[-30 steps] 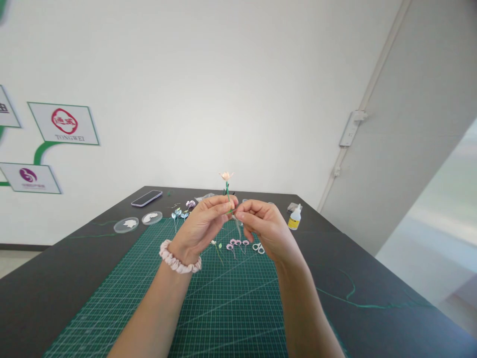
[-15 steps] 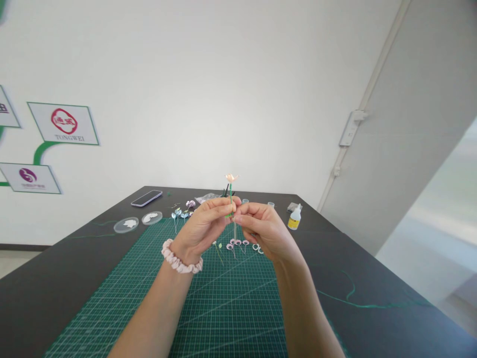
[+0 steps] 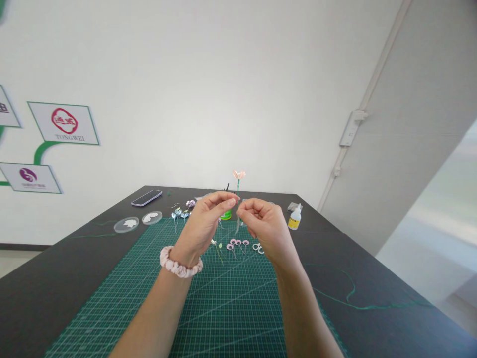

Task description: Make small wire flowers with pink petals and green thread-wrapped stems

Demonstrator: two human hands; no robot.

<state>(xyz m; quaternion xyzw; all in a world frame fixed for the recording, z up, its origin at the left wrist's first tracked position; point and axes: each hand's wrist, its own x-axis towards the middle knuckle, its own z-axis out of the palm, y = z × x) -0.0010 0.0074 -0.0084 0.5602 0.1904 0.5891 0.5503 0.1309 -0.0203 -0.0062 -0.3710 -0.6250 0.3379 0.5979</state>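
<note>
Upright between my hands is a small artificial flower with pale pink petals [image 3: 239, 174] and a green-wrapped stem [image 3: 238, 187]. My left hand [image 3: 201, 219], with a pink scrunchie [image 3: 181, 263] at the wrist, is closed with thumb and forefinger at the stem. Lower down, my right hand [image 3: 266, 223] pinches the stem's lower part. A thin pale strand [image 3: 237, 227] hangs below those fingertips; whether it is thread or bare stem I cannot tell. Both hands are raised above the green cutting mat [image 3: 231, 303].
Purple flower pieces [image 3: 238, 242], a leafy sprig [image 3: 217, 251] and white-handled scissors [image 3: 258, 247] lie on the mat. Blue flowers [image 3: 179, 215], two dishes [image 3: 125, 225] and a phone [image 3: 147, 198] are left. A glue bottle [image 3: 294, 217] and green thread [image 3: 372, 307] are right.
The flower has shifted slightly right and turned a little. My left fingers have moved up the stem, and my hands have drawn slightly apart, uncovering a green container behind them.
</note>
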